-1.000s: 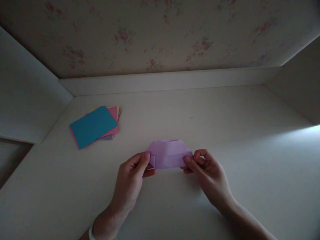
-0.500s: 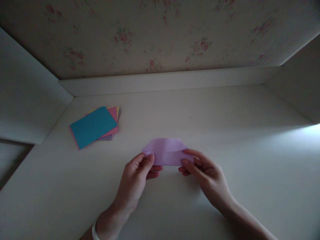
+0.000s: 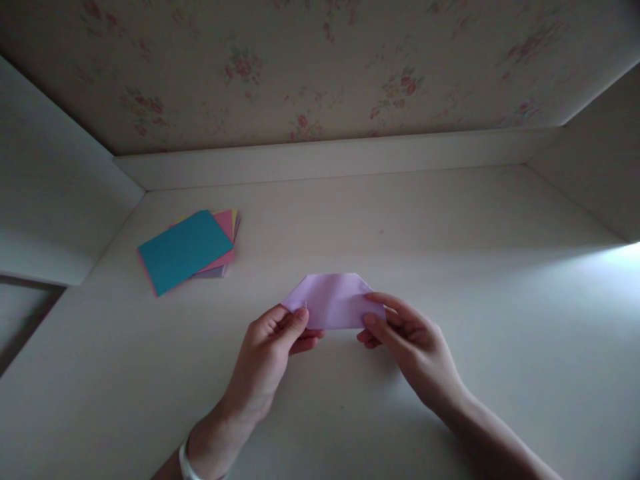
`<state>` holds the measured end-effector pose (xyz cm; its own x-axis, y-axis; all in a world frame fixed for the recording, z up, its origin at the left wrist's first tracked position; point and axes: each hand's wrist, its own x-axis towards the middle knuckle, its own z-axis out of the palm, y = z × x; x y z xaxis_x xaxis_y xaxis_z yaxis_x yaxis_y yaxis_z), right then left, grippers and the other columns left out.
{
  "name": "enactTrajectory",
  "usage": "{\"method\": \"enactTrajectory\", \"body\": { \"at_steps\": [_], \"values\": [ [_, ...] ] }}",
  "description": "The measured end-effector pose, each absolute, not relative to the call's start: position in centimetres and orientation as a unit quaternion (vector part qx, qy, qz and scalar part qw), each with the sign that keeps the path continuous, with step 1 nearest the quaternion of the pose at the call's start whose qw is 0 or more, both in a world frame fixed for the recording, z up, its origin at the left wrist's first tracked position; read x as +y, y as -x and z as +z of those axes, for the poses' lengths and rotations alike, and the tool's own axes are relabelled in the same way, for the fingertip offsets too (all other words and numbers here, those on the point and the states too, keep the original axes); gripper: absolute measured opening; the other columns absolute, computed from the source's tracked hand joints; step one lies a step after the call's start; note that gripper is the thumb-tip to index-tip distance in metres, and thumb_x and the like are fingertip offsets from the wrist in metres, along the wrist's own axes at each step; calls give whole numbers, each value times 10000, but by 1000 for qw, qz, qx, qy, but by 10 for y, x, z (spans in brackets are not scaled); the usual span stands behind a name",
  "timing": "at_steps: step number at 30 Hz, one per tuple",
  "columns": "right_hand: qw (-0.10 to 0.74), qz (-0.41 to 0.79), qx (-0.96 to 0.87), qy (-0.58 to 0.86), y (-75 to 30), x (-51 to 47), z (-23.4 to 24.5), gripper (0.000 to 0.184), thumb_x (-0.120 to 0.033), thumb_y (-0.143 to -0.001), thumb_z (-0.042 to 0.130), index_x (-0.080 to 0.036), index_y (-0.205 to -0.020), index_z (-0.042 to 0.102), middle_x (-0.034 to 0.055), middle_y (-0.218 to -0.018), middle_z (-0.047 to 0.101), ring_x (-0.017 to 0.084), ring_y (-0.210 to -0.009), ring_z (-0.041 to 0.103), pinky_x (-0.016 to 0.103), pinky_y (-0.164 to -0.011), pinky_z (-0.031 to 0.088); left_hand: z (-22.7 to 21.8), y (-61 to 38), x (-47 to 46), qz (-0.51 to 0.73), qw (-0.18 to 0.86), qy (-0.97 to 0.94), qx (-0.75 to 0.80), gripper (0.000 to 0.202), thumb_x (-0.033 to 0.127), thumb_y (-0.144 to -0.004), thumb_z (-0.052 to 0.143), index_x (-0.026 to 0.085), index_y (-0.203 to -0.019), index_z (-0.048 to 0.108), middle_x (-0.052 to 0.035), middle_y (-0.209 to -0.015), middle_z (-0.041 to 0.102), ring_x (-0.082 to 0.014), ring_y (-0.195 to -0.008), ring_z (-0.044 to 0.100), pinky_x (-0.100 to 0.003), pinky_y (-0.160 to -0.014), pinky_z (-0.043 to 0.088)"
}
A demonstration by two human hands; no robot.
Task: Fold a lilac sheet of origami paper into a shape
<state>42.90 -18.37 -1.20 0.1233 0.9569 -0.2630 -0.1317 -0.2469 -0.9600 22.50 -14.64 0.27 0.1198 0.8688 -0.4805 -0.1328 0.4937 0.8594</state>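
Note:
A folded piece of light purple paper (image 3: 334, 300) is held up in the middle of the head view. Its two upper corners slope inward, and its lower edge is straight. My left hand (image 3: 267, 357) pinches the left end, thumb on the front and fingers curled behind. At the other end, my right hand (image 3: 413, 347) grips the paper between thumb and fingers, with the index finger along the right slope. Some fingertips of both hands show below the lower edge. The backs of the folds are hidden.
To the left lies a loose stack of coloured paper (image 3: 185, 252), blue on top, with pink, yellow and purple sheets beneath. The white table (image 3: 340, 433) meets a floral-patterned wall (image 3: 320, 73) at the back. White panels (image 3: 55, 180) rise at the sides.
The view has shifted slightly. Both hands keep their hold on the purple paper, whose tilt has changed a little; its front looks more even.

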Motion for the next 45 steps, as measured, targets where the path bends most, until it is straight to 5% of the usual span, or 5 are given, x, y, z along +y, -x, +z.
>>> {"method": "enactTrajectory", "body": {
  "at_steps": [12,17,24,32,45],
  "values": [
    [565,512,-375,528,-428,-179,-17,310,-296,-885,708,-272,-1185,634,-28,-743,715,98,-651,665,197,-632,565,7,-228,-149,379,640,-390,543,296,423,-850,732,138,-915,683,-27,-780,687,-160,-694,707,-204,-565,589],
    [577,518,-367,513,-433,-181,-19,351,-262,-848,746,-273,-1186,652,7,-924,755,111,-769,710,194,-700,591,7,-225,-149,439,613,-377,538,477,444,-885,693,207,-1261,523,-53,-1060,669,-158,-708,714,-236,-558,604],
    [508,395,-586,492,-426,-194,-23,378,-149,-915,643,-328,-1248,623,20,-1051,753,128,-856,736,198,-710,598,-4,-230,-169,430,555,-561,440,561,289,-965,609,402,-1443,337,-78,-1457,468,-211,-1100,668,-315,-803,629],
    [493,237,-716,434,-430,-190,-17,322,-73,-870,686,-234,-1148,665,37,-984,743,127,-847,723,190,-727,589,-8,-227,-160,402,321,-802,305,329,86,-933,616,226,-1231,621,-83,-1122,647,-162,-1000,664,-254,-827,580],
    [523,303,-696,388,-427,-186,-9,287,-75,-865,702,-236,-1103,703,46,-1075,710,139,-923,699,235,-781,578,-2,-238,-173,459,357,-732,356,170,86,-906,659,200,-1025,699,-13,-857,659,-97,-728,655,-169,-644,545]
  ]
}}
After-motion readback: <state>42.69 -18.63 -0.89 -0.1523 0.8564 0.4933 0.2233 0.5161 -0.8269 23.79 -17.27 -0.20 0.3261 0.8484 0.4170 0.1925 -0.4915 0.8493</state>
